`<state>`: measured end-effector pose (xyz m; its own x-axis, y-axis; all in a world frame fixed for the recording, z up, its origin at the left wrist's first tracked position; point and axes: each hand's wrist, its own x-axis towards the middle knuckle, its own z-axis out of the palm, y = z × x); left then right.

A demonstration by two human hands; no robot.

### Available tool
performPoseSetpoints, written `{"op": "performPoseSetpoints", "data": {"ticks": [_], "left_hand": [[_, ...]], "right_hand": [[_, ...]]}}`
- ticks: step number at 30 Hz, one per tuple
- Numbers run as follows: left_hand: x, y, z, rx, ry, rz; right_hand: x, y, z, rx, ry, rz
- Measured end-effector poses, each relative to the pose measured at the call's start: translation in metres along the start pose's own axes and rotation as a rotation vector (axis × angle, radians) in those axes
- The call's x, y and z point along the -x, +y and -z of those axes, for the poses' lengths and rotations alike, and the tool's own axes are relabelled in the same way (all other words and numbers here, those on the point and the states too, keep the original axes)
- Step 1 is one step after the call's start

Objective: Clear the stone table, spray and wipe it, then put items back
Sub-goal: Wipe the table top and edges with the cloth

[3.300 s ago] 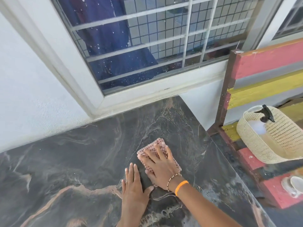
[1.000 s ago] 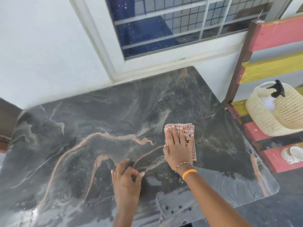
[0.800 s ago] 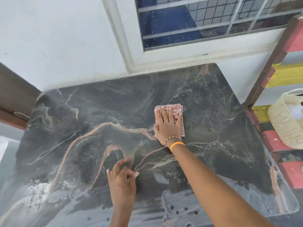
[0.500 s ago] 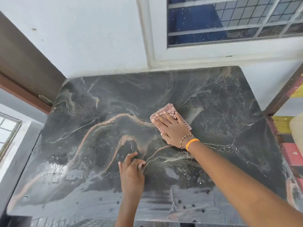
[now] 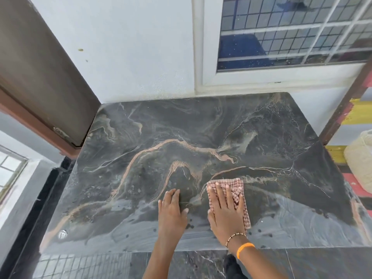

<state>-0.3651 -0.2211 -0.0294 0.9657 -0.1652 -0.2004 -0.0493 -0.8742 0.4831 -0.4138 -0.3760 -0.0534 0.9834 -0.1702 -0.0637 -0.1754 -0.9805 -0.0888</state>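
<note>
A dark stone table point(image 5: 181, 125) with orange and white veins fills the middle of the view, and nothing stands on it. My right hand point(image 5: 226, 210) lies flat on a red-and-white checked cloth point(image 5: 236, 187), pressing it onto the slab near the front edge. My left hand point(image 5: 172, 211) rests flat on the bare stone just to the left of the cloth, fingers together. Wet streaks and dark droplets show along the front strip of the table.
A white wall and a barred window point(image 5: 291, 31) stand behind the table. A brown door point(image 5: 40, 73) is at the left. At the right edge are a red-and-yellow slatted bench point(image 5: 356, 113) and part of a cream woven basket point(image 5: 360, 160).
My right hand has drawn the cloth from the middle of the table back toward the front edge. My left hand has flattened on the stone. The view has shifted left and back.
</note>
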Motion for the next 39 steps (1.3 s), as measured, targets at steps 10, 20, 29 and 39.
{"op": "performPoseSetpoints", "data": {"ticks": [10,20,29,39], "left_hand": [[-0.032,-0.044,0.022,-0.023,0.002,0.113],[-0.088,-0.081,0.051,-0.11,-0.076,0.225],[-0.087,-0.077,0.051,-0.016,-0.059,0.26],[-0.079,-0.084,0.059,0.123,0.036,0.185]], "right_hand": [[-0.106,-0.051,-0.009,-0.123,-0.042,-0.058],[-0.268,-0.108,-0.014,-0.146,-0.03,0.103],[-0.28,-0.124,-0.009,-0.065,-0.065,0.508],[-0.128,-0.09,-0.005,-0.033,-0.003,0.393]]}}
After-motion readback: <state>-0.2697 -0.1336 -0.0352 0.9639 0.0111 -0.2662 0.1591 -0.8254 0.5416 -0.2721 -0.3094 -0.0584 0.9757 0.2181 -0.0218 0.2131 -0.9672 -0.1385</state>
